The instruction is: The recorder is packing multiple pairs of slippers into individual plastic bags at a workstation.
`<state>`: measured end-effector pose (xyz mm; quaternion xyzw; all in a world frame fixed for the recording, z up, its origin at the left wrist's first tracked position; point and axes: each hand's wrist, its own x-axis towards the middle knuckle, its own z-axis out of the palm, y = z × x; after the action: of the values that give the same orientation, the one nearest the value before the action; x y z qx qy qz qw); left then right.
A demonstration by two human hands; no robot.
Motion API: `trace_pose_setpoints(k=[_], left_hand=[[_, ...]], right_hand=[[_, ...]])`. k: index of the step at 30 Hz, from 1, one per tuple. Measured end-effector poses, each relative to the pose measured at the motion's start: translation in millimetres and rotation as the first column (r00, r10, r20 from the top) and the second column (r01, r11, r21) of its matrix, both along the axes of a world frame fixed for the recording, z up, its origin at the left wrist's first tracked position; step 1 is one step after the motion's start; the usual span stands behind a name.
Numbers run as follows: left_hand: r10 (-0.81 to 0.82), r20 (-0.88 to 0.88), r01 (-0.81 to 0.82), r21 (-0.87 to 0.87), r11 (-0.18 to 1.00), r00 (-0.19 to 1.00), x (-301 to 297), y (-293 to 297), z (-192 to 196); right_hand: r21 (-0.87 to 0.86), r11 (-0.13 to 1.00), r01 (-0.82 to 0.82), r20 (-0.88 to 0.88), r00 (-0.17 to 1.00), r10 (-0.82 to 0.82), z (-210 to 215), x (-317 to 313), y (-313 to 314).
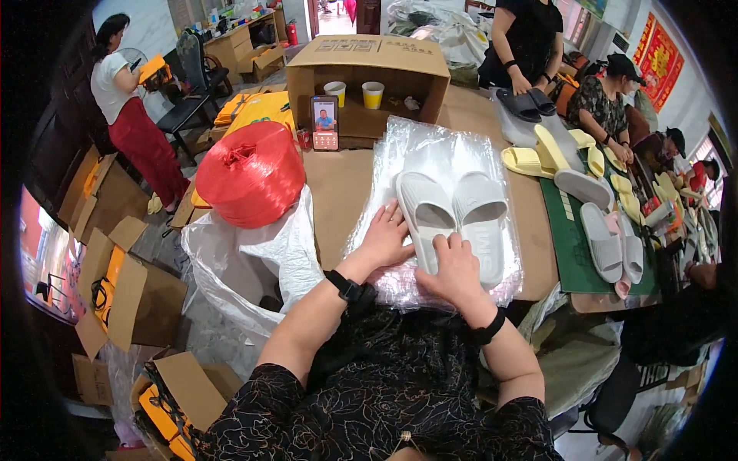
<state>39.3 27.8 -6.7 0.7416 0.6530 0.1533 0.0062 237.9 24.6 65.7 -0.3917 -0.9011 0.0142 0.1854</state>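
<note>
Working from your own hands outward: your right hand lies palm-down on the heel end of the left slipper, fingers together and flat, pressing rather than pinching. Your left hand rests just beside that slipper on the stack of clear bags, fingers spread a little and flat, holding nothing. Neither hand grips anything; both only touch and press.

The pair of white slippers sits side by side, soles down, toes pointing away from you, in the middle of the bag stack, which lies on the brown table. The right slipper touches the left one along its inner edge.

To do this well, I judge that you should keep the two slippers square to each other and level at the heels, and hold the top bag flat with your left palm so the film does not slide or bunch. Press lightly; the film looks slick and could slip over the sheets under it.

To your left, a large red twine spool rests on a white sack. Beyond the bags stands an open carton on its side, with a phone propped against it and two cups inside.

Farther right, a green mat carries more grey and yellow slippers, and other people work there with their own hands. At far left another person stands by a desk.
</note>
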Motion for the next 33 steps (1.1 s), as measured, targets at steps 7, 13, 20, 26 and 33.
trace_pose_setpoints(k=[7,13,20,26,33], left_hand=[[-0.002,0.099,0.0,0.028,1.0,0.995,0.7,-2.8,2.3],[-0.005,0.144,0.003,0.017,1.0,0.99,-1.2,-4.0,-1.8],[-0.018,0.099,0.012,0.059,0.998,0.995,-1.0,-3.9,-2.0],[-0.019,0.116,0.01,0.084,0.996,0.993,0.4,-4.5,0.2],[-0.018,0.088,0.009,0.096,0.995,0.996,-0.6,-1.7,-4.3]], right_hand=[[-0.144,0.988,0.052,-0.442,0.89,-0.112,12.2,28.0,27.0],[-0.63,0.712,-0.311,-0.765,0.403,-0.502,20.7,90.5,66.1],[0.105,0.048,-0.993,-0.285,-0.076,-0.955,-17.7,145.3,84.6],[0.331,-0.128,-0.935,-0.163,0.077,-0.984,-21.2,138.8,88.9],[0.08,-0.114,-0.99,-0.169,0.099,-0.981,-35.8,139.0,95.9]])
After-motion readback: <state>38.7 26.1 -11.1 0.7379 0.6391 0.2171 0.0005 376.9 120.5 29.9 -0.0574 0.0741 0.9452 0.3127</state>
